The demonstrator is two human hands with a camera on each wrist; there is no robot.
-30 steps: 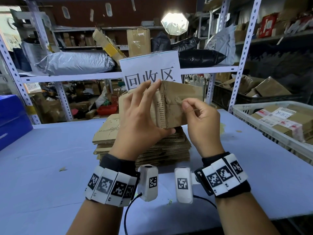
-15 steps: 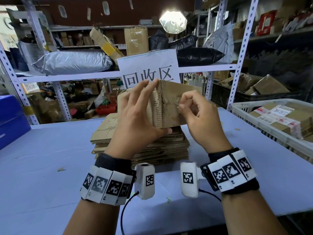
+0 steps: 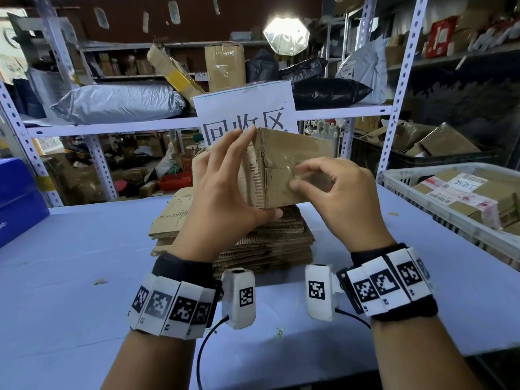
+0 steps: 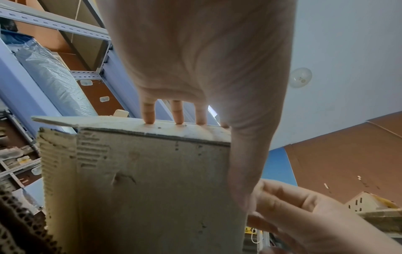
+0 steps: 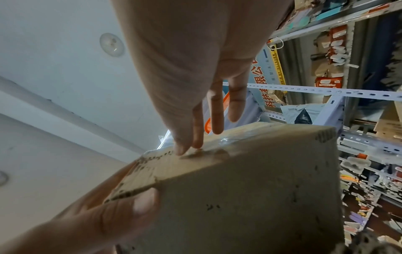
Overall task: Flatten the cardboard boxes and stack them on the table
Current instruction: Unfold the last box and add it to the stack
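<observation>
Small taped cardboard box (image 3: 284, 170) is up in the air over the stack of flattened cardboard (image 3: 264, 235) on the blue table (image 3: 84, 263). Left hand (image 3: 222, 192) grips its near corner, fingers across the top, thumb underneath. Right hand (image 3: 334, 190) has thumb and forefinger pinched at the clear tape (image 3: 284, 161) on the box's side. White crate (image 3: 416, 198) of parcels sits off to the right.

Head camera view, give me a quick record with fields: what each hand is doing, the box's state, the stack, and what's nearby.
left hand: grips the small cardboard box, fingers on top, thumb underneath
right hand: picks at clear tape on the box's front
box state: not yet flattened, held above the stack
stack of flattened cardboard: on the blue table
nearby: white crate of taped boxes on the right
</observation>
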